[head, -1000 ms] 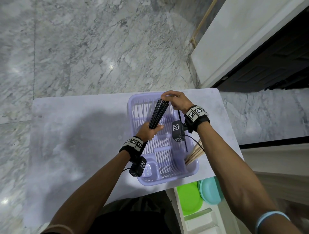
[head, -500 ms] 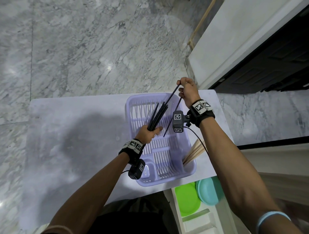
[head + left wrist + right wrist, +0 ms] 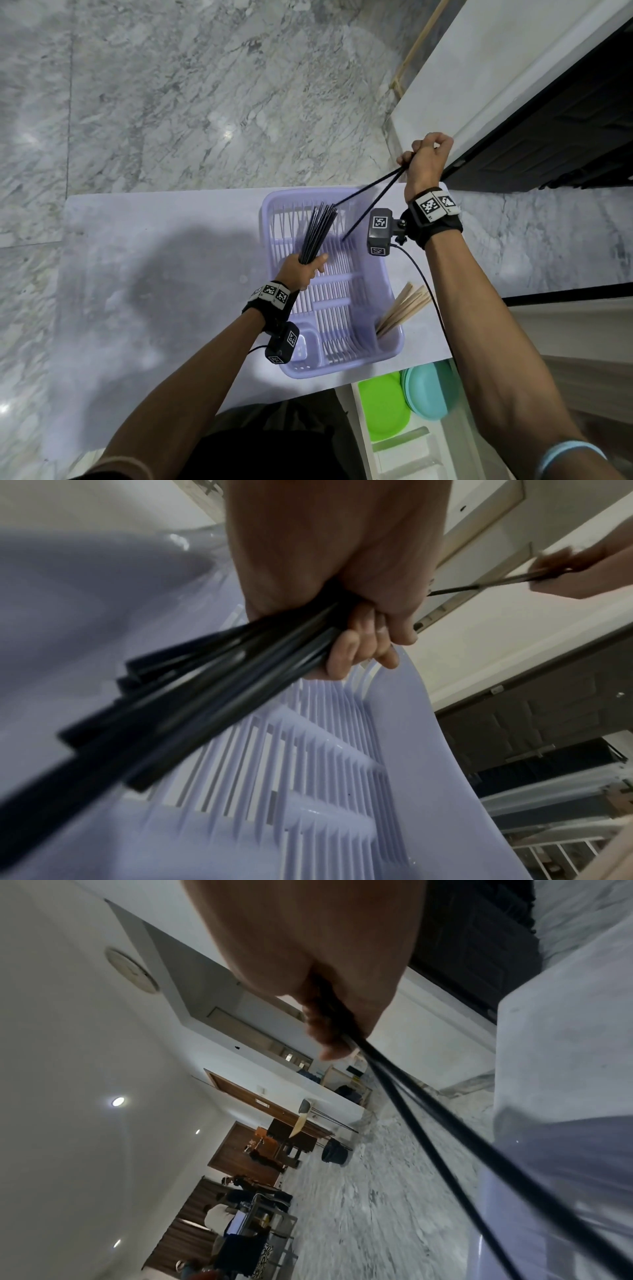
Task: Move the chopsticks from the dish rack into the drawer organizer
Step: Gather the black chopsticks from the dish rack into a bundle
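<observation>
**Over the dish rack, black chopsticks gathered in both hands**

Nearest, green plates (image 3: 383, 407) lie in the open drawer (image 3: 394, 455). Above the lilac dish rack (image 3: 387, 349), holding wooden chopsticks (image 3: 404, 308) at its near right, the left hand (image 3: 301, 269) grips a black chopstick bundle (image 3: 317, 231). Farther right, the right hand (image 3: 426, 159) pinches a black pair (image 3: 370, 202).

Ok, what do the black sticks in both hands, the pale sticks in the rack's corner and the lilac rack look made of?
Black chopsticks: likely plastic or lacquered; smooth, dark, faint sheen in the left wrist view. Pale chopsticks: probably bare wood or bamboo; matte tan. Lilac slotted dish rack: moulded plastic; glossy highlights on its ribs.
</observation>
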A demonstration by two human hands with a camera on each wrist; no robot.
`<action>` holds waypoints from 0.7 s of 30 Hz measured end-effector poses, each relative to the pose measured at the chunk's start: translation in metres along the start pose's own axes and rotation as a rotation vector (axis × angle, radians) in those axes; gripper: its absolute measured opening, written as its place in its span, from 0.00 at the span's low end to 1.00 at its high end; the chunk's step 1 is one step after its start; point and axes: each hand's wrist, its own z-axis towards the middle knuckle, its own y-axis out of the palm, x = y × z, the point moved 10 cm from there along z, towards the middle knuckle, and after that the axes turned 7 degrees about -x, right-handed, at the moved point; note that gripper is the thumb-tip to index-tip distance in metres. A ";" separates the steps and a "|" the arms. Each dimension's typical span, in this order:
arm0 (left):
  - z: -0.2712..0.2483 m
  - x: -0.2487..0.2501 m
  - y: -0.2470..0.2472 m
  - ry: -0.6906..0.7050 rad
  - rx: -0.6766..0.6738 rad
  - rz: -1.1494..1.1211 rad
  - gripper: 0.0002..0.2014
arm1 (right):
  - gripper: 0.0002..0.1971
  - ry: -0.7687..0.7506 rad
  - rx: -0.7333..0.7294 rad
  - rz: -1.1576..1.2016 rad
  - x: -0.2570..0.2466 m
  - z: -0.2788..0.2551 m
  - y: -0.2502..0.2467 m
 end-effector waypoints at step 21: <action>-0.001 0.015 -0.004 0.059 -0.005 -0.067 0.09 | 0.06 0.245 -0.723 -0.681 0.099 -0.079 0.068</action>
